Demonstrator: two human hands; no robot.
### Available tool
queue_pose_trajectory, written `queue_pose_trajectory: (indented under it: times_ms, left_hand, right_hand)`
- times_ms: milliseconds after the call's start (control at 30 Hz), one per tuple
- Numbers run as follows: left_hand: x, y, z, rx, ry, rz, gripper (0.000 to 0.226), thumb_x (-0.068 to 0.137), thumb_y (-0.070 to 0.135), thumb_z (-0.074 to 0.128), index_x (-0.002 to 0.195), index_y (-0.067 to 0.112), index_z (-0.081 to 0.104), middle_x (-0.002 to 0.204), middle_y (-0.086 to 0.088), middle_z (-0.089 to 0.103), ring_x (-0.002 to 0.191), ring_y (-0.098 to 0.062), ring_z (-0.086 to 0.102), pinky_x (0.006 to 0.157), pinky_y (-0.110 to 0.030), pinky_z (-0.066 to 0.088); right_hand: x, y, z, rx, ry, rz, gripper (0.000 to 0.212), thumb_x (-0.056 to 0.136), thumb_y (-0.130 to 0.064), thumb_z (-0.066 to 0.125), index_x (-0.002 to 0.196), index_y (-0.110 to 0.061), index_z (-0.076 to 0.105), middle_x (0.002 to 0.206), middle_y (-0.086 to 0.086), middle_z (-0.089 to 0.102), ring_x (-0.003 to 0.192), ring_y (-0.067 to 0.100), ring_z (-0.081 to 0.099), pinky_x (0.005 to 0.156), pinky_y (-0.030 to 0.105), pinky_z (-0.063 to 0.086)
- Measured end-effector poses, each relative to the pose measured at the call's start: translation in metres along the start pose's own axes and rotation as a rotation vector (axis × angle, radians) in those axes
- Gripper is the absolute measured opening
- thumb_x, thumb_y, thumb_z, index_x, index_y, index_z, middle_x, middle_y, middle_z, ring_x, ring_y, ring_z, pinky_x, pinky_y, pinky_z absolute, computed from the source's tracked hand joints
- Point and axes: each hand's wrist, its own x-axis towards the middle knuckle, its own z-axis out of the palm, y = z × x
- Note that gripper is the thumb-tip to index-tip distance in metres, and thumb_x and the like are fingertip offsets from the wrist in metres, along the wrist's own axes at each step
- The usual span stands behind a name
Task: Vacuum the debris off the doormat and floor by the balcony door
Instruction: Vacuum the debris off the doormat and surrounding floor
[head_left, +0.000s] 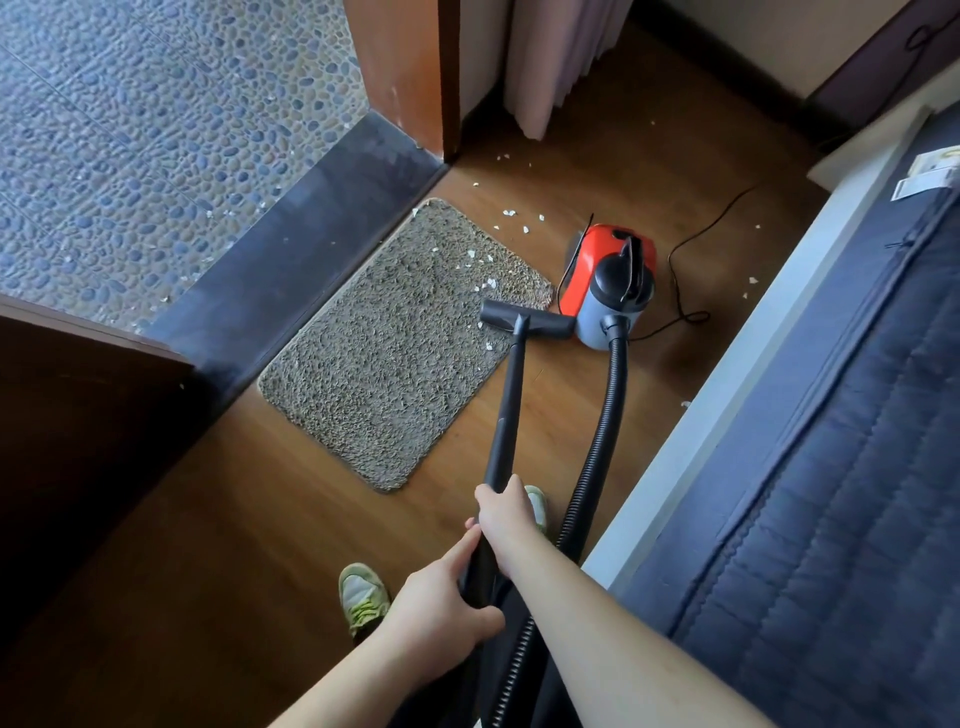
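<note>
From the head camera, both hands are clamped on the black vacuum wand (506, 410), one just behind the other. The right hand (506, 512) grips it farther along, fingers wrapped round the tube; the left hand (441, 605) holds the near end, close to where the ribbed hose (605, 426) joins. The wand slants away from the hands to the floor nozzle (527, 319), which sits across the right edge of the doormat (400, 345), well ahead of both hands.

The doormat lies on the wooden floor (234, 545) against the dark threshold (291, 249) of the balcony door. White debris (488, 283) is scattered on the mat's far right corner, just beyond the nozzle, and more bits (511, 213) lie on the floor past the mat. The red and grey vacuum body (610, 280) stands just right of the nozzle, its cord (685, 260) trailing beside it. A blue mattress (831, 441) fills the right side. Two green shoes (361, 597) show beneath the arms.
</note>
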Motion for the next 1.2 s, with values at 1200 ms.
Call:
queue_pose_trajectory:
  times_ms: [1200]
  left_hand:
    - [0.026, -0.079, -0.028, -0.134, 0.066, -0.028, 0.088, 0.081, 0.027, 0.065, 0.153, 0.05, 0.019, 0.118, 0.015, 0.061, 0.088, -0.003, 0.063, 0.064, -0.008, 0.041]
  right_hand:
    - [0.013, 0.0, 0.084, -0.007, -0.172, -0.015, 0.029, 0.088, -0.027, 0.048, 0.112, -0.014, 0.04, 0.096, 0.015, 0.06, 0.069, 0.026, 0.065, 0.086, 0.048, 0.056]
